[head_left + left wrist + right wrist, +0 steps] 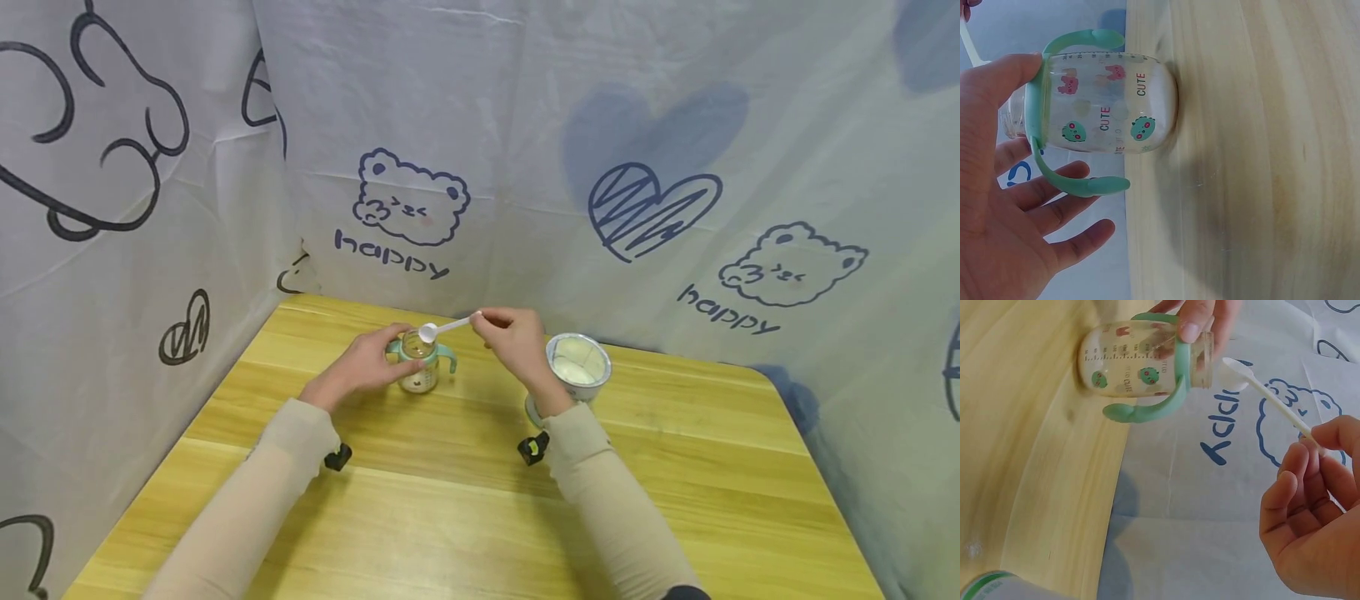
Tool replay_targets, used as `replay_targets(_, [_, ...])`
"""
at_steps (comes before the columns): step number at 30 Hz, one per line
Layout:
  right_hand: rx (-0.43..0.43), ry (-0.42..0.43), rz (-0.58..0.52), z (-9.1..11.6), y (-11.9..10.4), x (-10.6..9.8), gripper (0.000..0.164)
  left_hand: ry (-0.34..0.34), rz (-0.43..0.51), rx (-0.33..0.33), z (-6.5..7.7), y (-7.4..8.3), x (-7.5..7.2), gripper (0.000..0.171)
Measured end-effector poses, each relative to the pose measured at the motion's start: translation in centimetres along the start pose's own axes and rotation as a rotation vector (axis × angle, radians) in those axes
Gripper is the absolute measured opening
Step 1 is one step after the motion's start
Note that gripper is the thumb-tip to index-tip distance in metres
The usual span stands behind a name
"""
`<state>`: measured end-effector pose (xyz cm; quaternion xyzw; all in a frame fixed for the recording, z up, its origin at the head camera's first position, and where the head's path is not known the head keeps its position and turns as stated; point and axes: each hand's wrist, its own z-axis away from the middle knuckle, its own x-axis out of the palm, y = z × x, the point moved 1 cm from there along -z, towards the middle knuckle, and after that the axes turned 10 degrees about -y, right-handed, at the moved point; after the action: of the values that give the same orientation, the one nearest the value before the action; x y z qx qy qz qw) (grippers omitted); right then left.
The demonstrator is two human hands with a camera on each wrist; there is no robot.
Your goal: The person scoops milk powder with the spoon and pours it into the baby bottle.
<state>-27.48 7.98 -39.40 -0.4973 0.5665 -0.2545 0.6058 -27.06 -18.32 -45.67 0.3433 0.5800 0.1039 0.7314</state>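
Observation:
My left hand (367,362) holds a clear baby bottle (1100,119) around its neck, thumb on one side and fingers on the other. The bottle stands upright and uncapped on the table, with a green two-handled collar, printed animals and white powder at the bottom. Between thumb and fingertips, my right hand (1316,519) pinches the end of a white measuring scoop (1279,406). The scoop's bowl is over the bottle's mouth; what it contains is unclear. Beside my right wrist stands an uncovered can (592,392) with pale powder inside.
A round lid-like piece (532,412) lies by the can, partly hidden by my right wrist. The wooden table (450,517) ends at a hanging printed cloth (517,200) behind the bottle and can. More cloth hangs at the left and right.

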Motion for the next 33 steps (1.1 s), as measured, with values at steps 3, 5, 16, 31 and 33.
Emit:
replay_targets(3, [0.037,0.003,-0.012,0.1,-0.1,-0.4,0.029,-0.009,-0.008,0.009,-0.2,0.2,0.0,0.076])
replay_targets(5, [0.062,0.009,-0.023,0.2,-0.1,-0.7,0.029,-0.018,-0.013,0.011,-0.3,0.3,-0.1,0.079])
replay_targets(16, [0.067,0.063,-0.051,1.0,-0.6,-3.2,0.029,-0.015,-0.016,0.019,-1.0,2.1,-0.4,0.085])
replay_targets(31, [0.119,0.183,-0.119,2.9,0.7,-7.7,0.031,-0.030,-0.024,0.123,-2.4,5.4,0.2,0.089])
replay_targets(33, [0.118,0.198,-0.109,3.1,0.8,-8.2,0.032,-0.034,-0.029,0.126,-2.6,5.8,0.4,0.090])
